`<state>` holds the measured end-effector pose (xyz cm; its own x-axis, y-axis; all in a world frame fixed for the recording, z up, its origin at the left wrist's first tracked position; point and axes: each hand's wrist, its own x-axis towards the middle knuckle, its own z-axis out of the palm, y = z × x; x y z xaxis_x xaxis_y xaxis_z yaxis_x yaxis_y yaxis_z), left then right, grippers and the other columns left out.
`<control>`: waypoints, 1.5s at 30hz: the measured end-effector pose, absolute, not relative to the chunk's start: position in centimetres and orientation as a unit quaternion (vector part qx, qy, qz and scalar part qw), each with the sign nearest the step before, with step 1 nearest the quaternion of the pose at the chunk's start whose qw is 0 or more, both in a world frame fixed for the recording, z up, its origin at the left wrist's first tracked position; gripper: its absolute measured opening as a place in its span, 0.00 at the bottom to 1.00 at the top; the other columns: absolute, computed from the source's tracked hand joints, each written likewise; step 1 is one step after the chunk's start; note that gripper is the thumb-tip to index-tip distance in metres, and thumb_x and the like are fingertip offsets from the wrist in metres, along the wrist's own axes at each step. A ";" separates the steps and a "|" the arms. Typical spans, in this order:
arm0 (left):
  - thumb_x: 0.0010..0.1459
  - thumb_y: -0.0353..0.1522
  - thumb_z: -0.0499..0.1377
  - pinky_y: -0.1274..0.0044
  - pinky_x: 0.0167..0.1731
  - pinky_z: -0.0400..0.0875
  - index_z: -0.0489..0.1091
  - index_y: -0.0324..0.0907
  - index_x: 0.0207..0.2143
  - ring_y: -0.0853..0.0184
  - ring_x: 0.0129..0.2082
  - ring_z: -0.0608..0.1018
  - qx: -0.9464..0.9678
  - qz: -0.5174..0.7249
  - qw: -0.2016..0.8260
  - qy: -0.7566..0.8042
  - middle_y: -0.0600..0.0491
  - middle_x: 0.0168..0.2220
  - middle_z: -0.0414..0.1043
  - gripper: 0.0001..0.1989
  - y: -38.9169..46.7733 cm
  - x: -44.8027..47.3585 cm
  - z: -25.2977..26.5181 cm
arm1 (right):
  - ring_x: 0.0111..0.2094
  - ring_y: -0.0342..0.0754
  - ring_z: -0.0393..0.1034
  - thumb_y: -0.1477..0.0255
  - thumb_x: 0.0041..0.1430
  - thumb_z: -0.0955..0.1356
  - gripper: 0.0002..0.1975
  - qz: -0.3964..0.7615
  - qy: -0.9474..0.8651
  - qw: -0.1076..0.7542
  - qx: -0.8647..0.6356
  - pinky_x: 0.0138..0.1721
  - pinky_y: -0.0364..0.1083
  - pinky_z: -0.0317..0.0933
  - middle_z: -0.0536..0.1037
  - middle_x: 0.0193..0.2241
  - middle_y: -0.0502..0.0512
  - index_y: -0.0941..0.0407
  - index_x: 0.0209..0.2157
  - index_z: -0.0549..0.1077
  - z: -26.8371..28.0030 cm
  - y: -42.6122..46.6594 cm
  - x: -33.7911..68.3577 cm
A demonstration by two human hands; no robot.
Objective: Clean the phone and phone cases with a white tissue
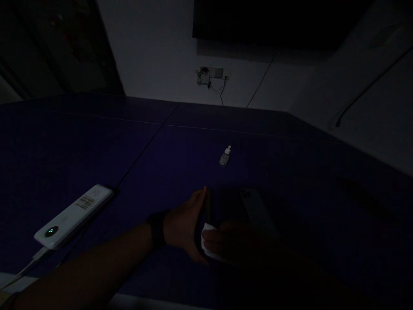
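In the dim room, my left hand, with a dark band on its wrist, grips a thin dark phone stood on its edge. Thumb and fingers clasp it from the left. My right hand, deep in shadow, pinches a folded white cloth and presses it against the phone's near part. To the right of my hands lies a second, pale grey phone with its camera bumps up, partly covered by my right hand. Beyond the hands a small clear dropper bottle with a white top sits on the dark blue table.
A white power bank with a lit round display lies at the left, a white cable running from it. A dark long object is faint at the right. Wall sockets and a large black screen are beyond.
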<state>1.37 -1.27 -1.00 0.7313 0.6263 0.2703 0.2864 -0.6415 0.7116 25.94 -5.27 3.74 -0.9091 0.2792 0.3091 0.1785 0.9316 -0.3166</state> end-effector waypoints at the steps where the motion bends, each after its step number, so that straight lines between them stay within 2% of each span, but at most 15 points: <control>1: 0.21 0.53 0.76 0.49 0.64 0.54 0.15 0.40 0.69 0.33 0.68 0.49 0.870 0.255 0.329 0.262 0.31 0.70 0.34 0.89 -1.3 1.4 -1.0 | 0.53 0.48 0.72 0.74 0.71 0.59 0.26 0.140 -0.966 0.181 -0.120 0.55 0.49 0.66 0.74 0.58 0.53 0.48 0.68 0.56 3.9 -5.0 25.9; 5: 0.22 0.51 0.77 0.48 0.64 0.55 0.19 0.41 0.70 0.32 0.67 0.51 0.872 0.264 0.328 0.249 0.33 0.70 0.37 0.87 -1.3 1.4 -0.7 | 0.48 0.51 0.73 0.76 0.70 0.59 0.26 0.100 -0.950 0.222 -0.196 0.47 0.49 0.71 0.77 0.54 0.55 0.49 0.66 0.61 4.1 -1.1 25.7; 9: 0.24 0.50 0.77 0.51 0.65 0.55 0.28 0.43 0.72 0.36 0.66 0.54 0.866 0.277 0.340 0.239 0.37 0.68 0.44 0.82 -1.3 1.6 0.3 | 0.46 0.48 0.72 0.80 0.66 0.58 0.27 0.091 -0.938 0.220 -0.251 0.48 0.49 0.70 0.76 0.55 0.53 0.47 0.63 0.66 3.9 2.5 25.1; 12: 0.24 0.51 0.77 0.51 0.65 0.55 0.26 0.43 0.71 0.36 0.66 0.54 0.871 0.274 0.332 0.238 0.36 0.68 0.43 0.83 -1.3 1.6 0.3 | 0.47 0.48 0.71 0.82 0.64 0.58 0.29 0.087 -0.941 0.210 -0.249 0.48 0.50 0.69 0.75 0.57 0.55 0.49 0.63 0.66 3.8 2.0 25.2; 18: 0.21 0.53 0.76 0.49 0.63 0.55 0.19 0.40 0.70 0.32 0.67 0.52 0.874 0.252 0.327 0.255 0.32 0.69 0.38 0.88 -1.5 1.4 -0.8 | 0.46 0.50 0.71 0.78 0.66 0.61 0.23 0.075 -0.955 0.236 -0.164 0.48 0.50 0.68 0.77 0.54 0.57 0.52 0.61 0.67 3.2 -1.1 26.3; 21: 0.21 0.54 0.76 0.50 0.64 0.54 0.21 0.40 0.71 0.34 0.66 0.53 0.877 0.247 0.330 0.245 0.33 0.69 0.40 0.87 -1.4 1.4 -0.4 | 0.47 0.51 0.71 0.79 0.64 0.61 0.24 0.090 -0.932 0.255 -0.242 0.49 0.51 0.68 0.77 0.54 0.58 0.53 0.60 0.69 3.2 0.0 26.1; 25: 0.22 0.54 0.75 0.52 0.63 0.57 0.24 0.41 0.71 0.37 0.64 0.57 0.878 0.252 0.326 0.242 0.35 0.67 0.45 0.85 -1.4 1.6 0.4 | 0.45 0.50 0.74 0.81 0.57 0.61 0.29 0.163 -0.882 0.259 -0.359 0.48 0.51 0.68 0.80 0.48 0.56 0.52 0.59 0.71 3.5 1.6 25.4; 28: 0.22 0.54 0.76 0.53 0.63 0.58 0.25 0.43 0.71 0.38 0.64 0.58 0.881 0.255 0.322 0.235 0.37 0.67 0.46 0.84 -1.4 1.6 0.5 | 0.47 0.49 0.73 0.80 0.58 0.61 0.29 0.181 -0.884 0.279 -0.328 0.49 0.52 0.68 0.79 0.50 0.55 0.50 0.59 0.71 3.5 1.5 25.2; 31: 0.22 0.54 0.76 0.51 0.64 0.55 0.27 0.43 0.71 0.36 0.66 0.54 0.887 0.248 0.315 0.230 0.37 0.69 0.42 0.84 -1.3 1.5 0.4 | 0.48 0.51 0.71 0.78 0.59 0.62 0.26 0.162 -0.911 0.278 -0.257 0.49 0.53 0.67 0.77 0.55 0.55 0.50 0.57 0.73 3.2 1.5 25.2; 36: 0.21 0.53 0.76 0.50 0.64 0.56 0.27 0.39 0.71 0.36 0.64 0.57 0.881 0.229 0.328 0.252 0.34 0.67 0.45 0.84 -1.2 1.4 0.3 | 0.46 0.50 0.72 0.81 0.59 0.61 0.27 0.132 -0.900 0.286 -0.301 0.48 0.52 0.68 0.79 0.52 0.56 0.53 0.59 0.70 2.7 1.9 25.3; 41: 0.22 0.53 0.76 0.50 0.63 0.57 0.31 0.41 0.71 0.36 0.64 0.57 0.884 0.226 0.329 0.244 0.36 0.67 0.45 0.82 -1.3 1.3 0.6 | 0.48 0.50 0.70 0.79 0.62 0.62 0.25 0.092 -0.937 0.270 -0.199 0.50 0.51 0.67 0.78 0.54 0.55 0.51 0.59 0.69 2.7 1.0 25.8; 45: 0.21 0.52 0.76 0.50 0.64 0.56 0.28 0.42 0.71 0.36 0.64 0.56 0.880 0.231 0.336 0.245 0.36 0.67 0.45 0.84 -1.4 1.2 0.5 | 0.47 0.50 0.72 0.81 0.61 0.61 0.27 0.076 -0.923 0.282 -0.252 0.48 0.52 0.68 0.77 0.54 0.55 0.51 0.60 0.68 2.8 1.0 25.8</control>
<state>1.24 -1.43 0.48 0.7726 0.5868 0.2423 0.2761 -0.6543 0.7040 25.79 1.02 2.82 -0.7135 0.5078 0.4827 0.4222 0.8614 -0.2822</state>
